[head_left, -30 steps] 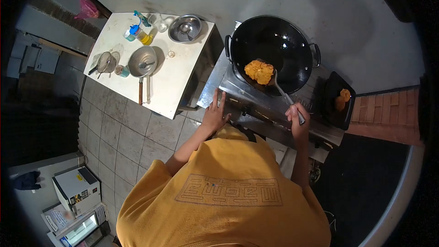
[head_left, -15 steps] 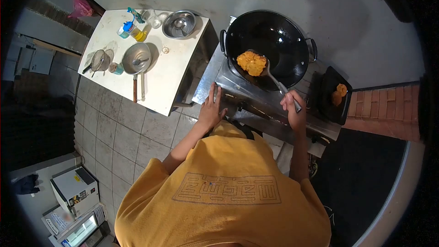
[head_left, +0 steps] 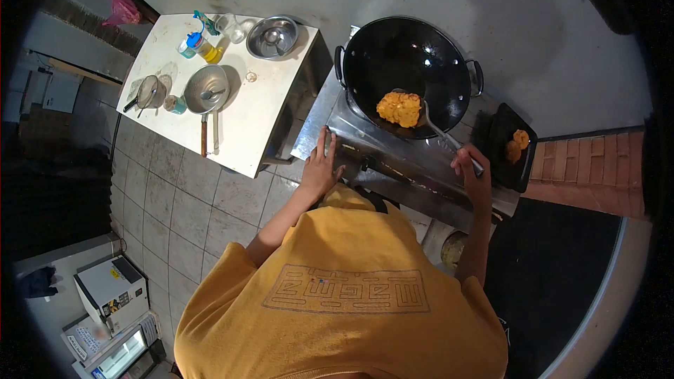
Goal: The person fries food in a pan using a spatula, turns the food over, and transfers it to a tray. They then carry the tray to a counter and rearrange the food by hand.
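Note:
My right hand (head_left: 472, 161) is closed around the handle of a metal ladle (head_left: 442, 135). An orange-brown lump of food (head_left: 399, 109) rests on the ladle's head, over the near side of a large black wok (head_left: 439, 42). The wok sits on a steel stove (head_left: 337, 123). At the stove's left front edge my left hand (head_left: 321, 168) lies with its fingers spread, holding nothing. Right of the wok, a black tray (head_left: 500, 161) bears small orange-brown pieces (head_left: 517, 144).
A white table (head_left: 246, 123) at the left holds a saucepan (head_left: 206, 88), a steel bowl (head_left: 272, 36), a strainer (head_left: 149, 91), a bottle with a blue cap (head_left: 204, 48) and small jars. A brick ledge (head_left: 583, 168) is at the right, a white appliance (head_left: 112, 291) at the lower left.
My right hand has moved right and slightly down. The ladle and its food have shifted right and toward me, nearer the wok's near rim. My left hand has hardly moved.

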### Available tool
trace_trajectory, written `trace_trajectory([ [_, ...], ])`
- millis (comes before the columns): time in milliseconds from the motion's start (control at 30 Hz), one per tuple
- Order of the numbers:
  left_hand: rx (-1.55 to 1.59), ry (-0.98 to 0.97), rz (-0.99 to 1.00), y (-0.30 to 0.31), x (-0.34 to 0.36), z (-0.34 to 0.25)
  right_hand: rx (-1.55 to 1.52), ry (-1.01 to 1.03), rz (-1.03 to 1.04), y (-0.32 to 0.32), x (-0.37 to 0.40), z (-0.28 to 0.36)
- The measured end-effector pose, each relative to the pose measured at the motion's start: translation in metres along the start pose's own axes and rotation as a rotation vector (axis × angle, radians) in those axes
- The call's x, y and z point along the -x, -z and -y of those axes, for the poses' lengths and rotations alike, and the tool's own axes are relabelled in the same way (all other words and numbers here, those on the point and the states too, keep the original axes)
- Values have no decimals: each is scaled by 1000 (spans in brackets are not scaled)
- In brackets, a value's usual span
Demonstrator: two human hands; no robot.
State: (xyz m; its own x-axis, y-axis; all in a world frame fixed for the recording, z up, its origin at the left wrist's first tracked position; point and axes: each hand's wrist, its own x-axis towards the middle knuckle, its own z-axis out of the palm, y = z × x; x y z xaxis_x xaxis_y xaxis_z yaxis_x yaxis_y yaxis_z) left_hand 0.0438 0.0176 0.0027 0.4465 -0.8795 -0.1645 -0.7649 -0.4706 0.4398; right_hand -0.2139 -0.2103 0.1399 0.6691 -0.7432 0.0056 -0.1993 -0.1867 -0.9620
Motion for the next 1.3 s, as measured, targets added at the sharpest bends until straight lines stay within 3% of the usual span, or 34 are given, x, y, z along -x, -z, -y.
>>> trace_trajectory([
  [667, -64, 53, -16, 1, 1, -4, 114, 98, 41, -27, -3, 3],
  [1300, -99, 69, 21, 0, 2, -6, -13, 34, -101, -74, 16, -9],
])
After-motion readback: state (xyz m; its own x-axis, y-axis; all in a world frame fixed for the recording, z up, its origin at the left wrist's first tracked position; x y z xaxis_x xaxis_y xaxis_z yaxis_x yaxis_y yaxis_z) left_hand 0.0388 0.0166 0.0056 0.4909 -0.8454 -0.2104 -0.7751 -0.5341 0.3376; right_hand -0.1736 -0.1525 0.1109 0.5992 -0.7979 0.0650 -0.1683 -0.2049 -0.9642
